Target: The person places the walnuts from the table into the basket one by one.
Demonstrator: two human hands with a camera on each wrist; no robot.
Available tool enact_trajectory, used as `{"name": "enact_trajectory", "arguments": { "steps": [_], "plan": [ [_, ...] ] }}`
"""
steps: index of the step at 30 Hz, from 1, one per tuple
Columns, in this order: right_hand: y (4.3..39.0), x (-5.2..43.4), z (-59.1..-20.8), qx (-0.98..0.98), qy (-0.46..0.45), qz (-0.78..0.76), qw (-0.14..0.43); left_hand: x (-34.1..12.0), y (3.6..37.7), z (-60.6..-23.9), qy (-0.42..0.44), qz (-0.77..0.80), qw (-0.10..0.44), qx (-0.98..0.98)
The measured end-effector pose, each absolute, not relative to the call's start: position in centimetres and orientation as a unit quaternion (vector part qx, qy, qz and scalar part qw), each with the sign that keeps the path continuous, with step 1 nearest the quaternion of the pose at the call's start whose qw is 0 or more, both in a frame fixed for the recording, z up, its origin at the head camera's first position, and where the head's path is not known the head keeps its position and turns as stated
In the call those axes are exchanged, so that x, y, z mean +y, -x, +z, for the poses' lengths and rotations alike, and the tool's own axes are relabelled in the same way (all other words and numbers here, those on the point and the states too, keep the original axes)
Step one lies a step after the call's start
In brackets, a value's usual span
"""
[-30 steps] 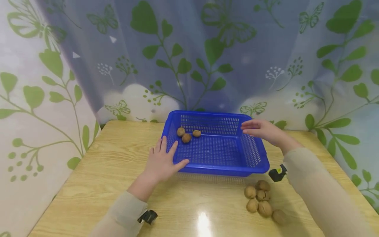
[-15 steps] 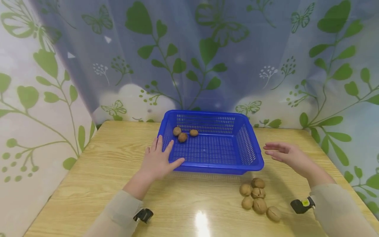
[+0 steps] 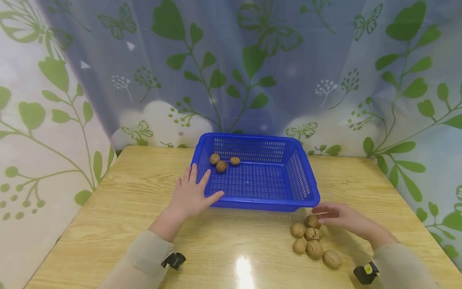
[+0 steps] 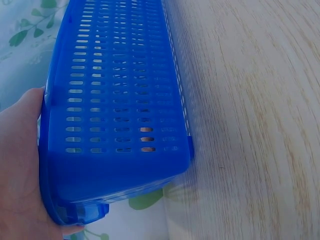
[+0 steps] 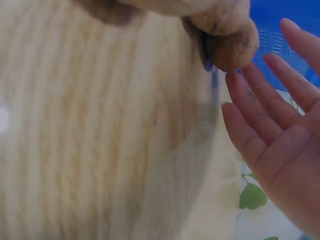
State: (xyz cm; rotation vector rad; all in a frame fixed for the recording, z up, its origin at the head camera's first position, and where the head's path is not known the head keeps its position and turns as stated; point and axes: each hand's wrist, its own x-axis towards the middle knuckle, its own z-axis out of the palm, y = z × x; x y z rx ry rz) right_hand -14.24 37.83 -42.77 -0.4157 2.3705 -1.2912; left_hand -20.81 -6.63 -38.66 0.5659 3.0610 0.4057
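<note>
My left hand rests with spread fingers on the near left corner of the blue plastic basket; in the left wrist view its palm lies along the basket's rim. Three walnuts sit inside at the back left, one of them a darker walnut. My right hand is at the far end of a cluster of walnuts on the table, fingertips right at the farthest walnut. In the right wrist view that walnut is by the fingertips, and the fingers are extended, not wrapped round it.
The other loose walnuts, such as a large walnut, lie in front of the basket's near right corner. A wood-grain table bears everything. Behind it hangs a patterned curtain with leaves and butterflies.
My right hand has come from over the basket's right side, out to the right, then down and inward to the walnut cluster. My left hand stays on the basket corner.
</note>
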Motion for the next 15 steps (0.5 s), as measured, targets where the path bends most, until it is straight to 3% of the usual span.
{"name": "enact_trajectory", "arguments": {
  "steps": [10, 15],
  "plan": [
    [14.2, 36.4, -43.3, 0.866, 0.207, -0.429, 0.152, -6.6, 20.6, -38.4, -0.182, 0.124, -0.004, 0.975],
    [14.1, 36.2, -43.5, 0.883, 0.192, -0.405, 0.137, -6.6, 20.6, -38.4, -0.183, 0.125, -0.001, 0.975]
  ]
}}
